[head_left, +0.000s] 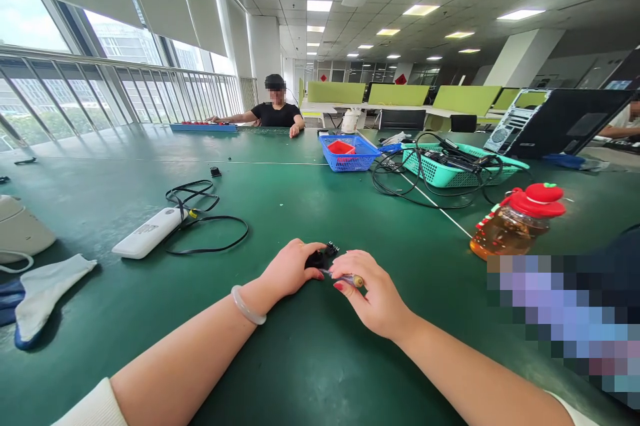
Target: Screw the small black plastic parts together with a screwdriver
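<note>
My left hand (295, 269), with a pale bangle at the wrist, grips a small black part (329, 252) low over the green table (320, 373). The fingers hide much of it, and its kind does not show. A slim tool like a screwdriver (357, 281) is pinched in my right hand (373, 289). Its yellowish handle end points right, and its grey shaft points left at the black part. Whether the tip touches the part I cannot tell.
A white power bank (150, 234) with a black cable lies left, near a glove (53, 289). Blue basket (353, 159), teal basket of cables (440, 176) and red-lidded bottle (515, 226) stand right. A person (276, 109) sits across the table.
</note>
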Action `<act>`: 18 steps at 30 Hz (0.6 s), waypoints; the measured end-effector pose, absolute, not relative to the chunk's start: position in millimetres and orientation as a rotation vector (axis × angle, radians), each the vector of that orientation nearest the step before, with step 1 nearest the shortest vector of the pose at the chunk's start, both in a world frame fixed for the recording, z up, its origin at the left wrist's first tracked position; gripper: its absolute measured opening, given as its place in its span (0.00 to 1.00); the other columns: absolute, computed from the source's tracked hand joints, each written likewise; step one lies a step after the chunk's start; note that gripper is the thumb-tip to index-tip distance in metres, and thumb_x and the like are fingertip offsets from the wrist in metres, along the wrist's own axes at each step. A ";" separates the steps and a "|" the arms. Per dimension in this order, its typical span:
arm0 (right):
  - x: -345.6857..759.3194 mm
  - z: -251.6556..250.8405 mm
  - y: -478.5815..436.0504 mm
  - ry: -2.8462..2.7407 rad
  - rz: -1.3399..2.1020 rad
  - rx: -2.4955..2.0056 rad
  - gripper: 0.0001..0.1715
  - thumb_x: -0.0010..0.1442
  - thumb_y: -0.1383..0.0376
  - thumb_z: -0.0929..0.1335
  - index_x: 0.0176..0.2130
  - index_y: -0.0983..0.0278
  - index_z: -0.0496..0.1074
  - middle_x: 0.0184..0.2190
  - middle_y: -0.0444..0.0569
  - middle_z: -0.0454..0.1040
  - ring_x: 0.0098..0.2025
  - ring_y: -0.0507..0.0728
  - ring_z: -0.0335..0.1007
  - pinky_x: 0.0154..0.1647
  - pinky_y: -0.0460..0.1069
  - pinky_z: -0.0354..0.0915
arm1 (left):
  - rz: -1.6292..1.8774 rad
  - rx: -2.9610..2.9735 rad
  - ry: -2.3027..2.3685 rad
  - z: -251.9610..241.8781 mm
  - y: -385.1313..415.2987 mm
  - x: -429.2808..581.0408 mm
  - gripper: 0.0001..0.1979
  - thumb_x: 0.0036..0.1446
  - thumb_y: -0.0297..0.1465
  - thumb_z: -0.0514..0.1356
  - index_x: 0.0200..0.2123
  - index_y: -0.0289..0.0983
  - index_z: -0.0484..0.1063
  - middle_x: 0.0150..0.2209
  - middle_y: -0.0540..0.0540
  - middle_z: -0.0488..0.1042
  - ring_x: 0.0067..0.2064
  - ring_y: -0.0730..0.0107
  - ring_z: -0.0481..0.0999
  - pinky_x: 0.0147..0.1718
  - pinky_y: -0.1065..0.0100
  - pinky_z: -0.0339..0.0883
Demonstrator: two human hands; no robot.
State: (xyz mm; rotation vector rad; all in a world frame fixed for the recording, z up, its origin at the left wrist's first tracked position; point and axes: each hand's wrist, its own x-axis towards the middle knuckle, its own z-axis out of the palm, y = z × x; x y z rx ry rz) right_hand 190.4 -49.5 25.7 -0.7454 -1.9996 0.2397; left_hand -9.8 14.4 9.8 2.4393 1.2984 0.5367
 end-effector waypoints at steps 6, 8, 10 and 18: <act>185.7 25.8 -50.3 -1.973 0.221 -0.690 0.07 0.63 0.69 0.65 0.39 0.57 0.70 0.36 0.46 0.79 0.39 0.57 0.75 0.48 0.57 0.69 | 0.535 2.460 1.279 13.1 12.4 -9.2 0.25 0.53 0.33 0.64 0.56 0.43 0.70 0.46 0.45 0.79 0.47 0.56 0.74 0.47 0.59 0.69; 182.9 24.4 -49.0 -1.989 0.206 -0.730 0.06 0.63 0.68 0.66 0.39 0.57 0.70 0.36 0.46 0.79 0.40 0.57 0.75 0.47 0.57 0.69 | 0.536 2.470 1.273 13.4 12.2 -8.9 0.24 0.54 0.32 0.64 0.55 0.43 0.71 0.47 0.46 0.79 0.46 0.57 0.74 0.47 0.59 0.69; 180.5 23.7 -48.7 -1.997 0.187 -0.767 0.06 0.63 0.68 0.66 0.39 0.57 0.71 0.36 0.46 0.79 0.41 0.58 0.74 0.47 0.57 0.69 | 0.544 2.476 1.273 13.3 12.3 -8.7 0.24 0.54 0.31 0.63 0.55 0.43 0.71 0.47 0.46 0.79 0.46 0.58 0.74 0.47 0.60 0.68; 184.5 29.3 -52.9 -1.941 0.067 -0.755 0.06 0.63 0.69 0.65 0.39 0.58 0.69 0.36 0.46 0.78 0.41 0.59 0.73 0.47 0.58 0.67 | 0.552 2.454 1.282 12.9 11.4 -9.8 0.25 0.53 0.34 0.65 0.55 0.43 0.71 0.45 0.45 0.79 0.47 0.57 0.74 0.47 0.59 0.69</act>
